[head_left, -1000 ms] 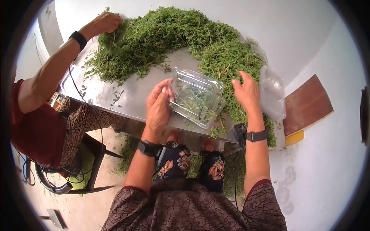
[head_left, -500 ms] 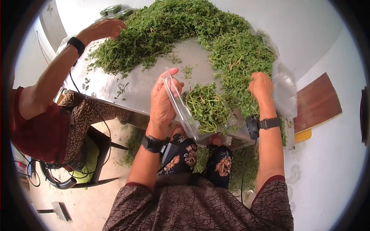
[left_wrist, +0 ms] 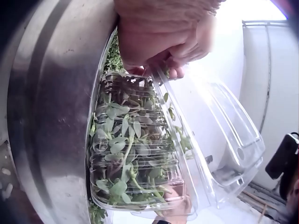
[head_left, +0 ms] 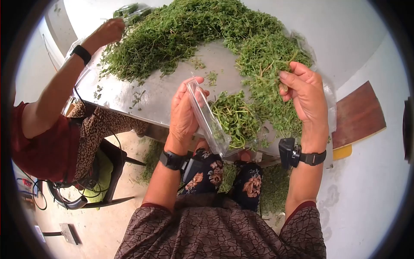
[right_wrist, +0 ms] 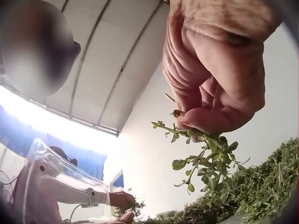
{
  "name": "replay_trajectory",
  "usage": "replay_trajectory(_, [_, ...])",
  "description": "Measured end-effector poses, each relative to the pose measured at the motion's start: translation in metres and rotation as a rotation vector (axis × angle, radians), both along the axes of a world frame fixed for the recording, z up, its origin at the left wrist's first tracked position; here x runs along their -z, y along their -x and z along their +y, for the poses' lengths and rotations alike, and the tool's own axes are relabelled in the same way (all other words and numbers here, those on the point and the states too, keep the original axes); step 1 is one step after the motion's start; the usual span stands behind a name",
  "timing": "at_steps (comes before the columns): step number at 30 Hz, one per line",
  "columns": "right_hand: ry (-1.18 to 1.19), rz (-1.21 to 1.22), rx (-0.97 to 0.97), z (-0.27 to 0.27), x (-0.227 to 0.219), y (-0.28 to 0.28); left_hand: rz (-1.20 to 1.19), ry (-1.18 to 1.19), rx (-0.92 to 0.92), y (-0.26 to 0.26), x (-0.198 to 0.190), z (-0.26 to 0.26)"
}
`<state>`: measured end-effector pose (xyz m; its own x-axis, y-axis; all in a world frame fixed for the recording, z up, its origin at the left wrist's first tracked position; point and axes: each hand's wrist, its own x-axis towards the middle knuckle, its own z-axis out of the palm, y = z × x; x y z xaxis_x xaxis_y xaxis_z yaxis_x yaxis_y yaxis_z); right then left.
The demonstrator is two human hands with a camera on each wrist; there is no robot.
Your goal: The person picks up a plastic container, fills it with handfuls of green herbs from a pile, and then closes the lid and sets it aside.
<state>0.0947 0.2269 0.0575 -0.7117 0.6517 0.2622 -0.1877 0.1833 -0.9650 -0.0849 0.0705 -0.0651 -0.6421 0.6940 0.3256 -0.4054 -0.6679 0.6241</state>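
- My right wrist feed shows the right hand (head_left: 305, 88) with thumb and fingertips together, clamped on a small leafy sprig (right_wrist: 212, 156); its leaves hang below the pinch and a bit of stem pokes out above it.
- I have the left hand (head_left: 183, 105) curled on a clear plastic box, its fingers clamped at the end where lid and tray meet.
- The box's lid (head_left: 206, 114) is raised beside the left palm, tilted over the left side of the tray (left_wrist: 135, 205).
- Cut greens (head_left: 235, 121) fill the tray, which sits between the two hands by the near edge of the table; I cannot tell whether it touches the tabletop. From the left wrist I see leaves and stems pressed against its ribbed wall.
- Just past the right fingertips lies the large heap of greens (head_left: 185, 39), curving round the far and right parts of the metal table (head_left: 161, 97); loose bits lie on the bare metal inside the curve.
- Each forearm I look along wears a black wrist strap (head_left: 312, 158).
- Across on the left, a second person's hand (head_left: 110, 31) reaches to the heap's far left end; blur keeps me from telling what its fingers hold.
- Outermost, I get a red-brown board (head_left: 360, 114) right of the table and a dark chair (head_left: 115, 177) at lower left.
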Motion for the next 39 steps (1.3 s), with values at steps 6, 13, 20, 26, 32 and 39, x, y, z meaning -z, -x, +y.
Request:
replay_trajectory(6, [0.203, -0.008, -0.266, -0.025, 0.01, 0.015, 0.025, -0.018, 0.024, 0.002, 0.002, 0.001])
replay_trajectory(13, [-0.021, -0.287, -0.222, -0.029, 0.027, 0.018, 0.034, 0.039, 0.013, -0.001, -0.003, 0.001])
replay_trajectory(20, [-0.335, -0.332, -0.068, -0.028, 0.048, 0.015, 0.048, 0.089, -0.018, -0.003, -0.005, 0.0])
replay_trajectory(26, [-0.528, -0.285, 0.02, -0.042, 0.047, 0.016, 0.043, 0.091, -0.012, -0.004, -0.006, 0.0])
replay_trajectory(32, [-0.817, -0.219, 0.008, -0.045, 0.061, 0.025, 0.038, 0.09, 0.001, -0.004, -0.007, 0.0])
replay_trajectory(39, [-1.028, -0.363, 0.059, -0.054, 0.041, 0.013, 0.048, 0.092, -0.016, 0.001, 0.002, 0.003])
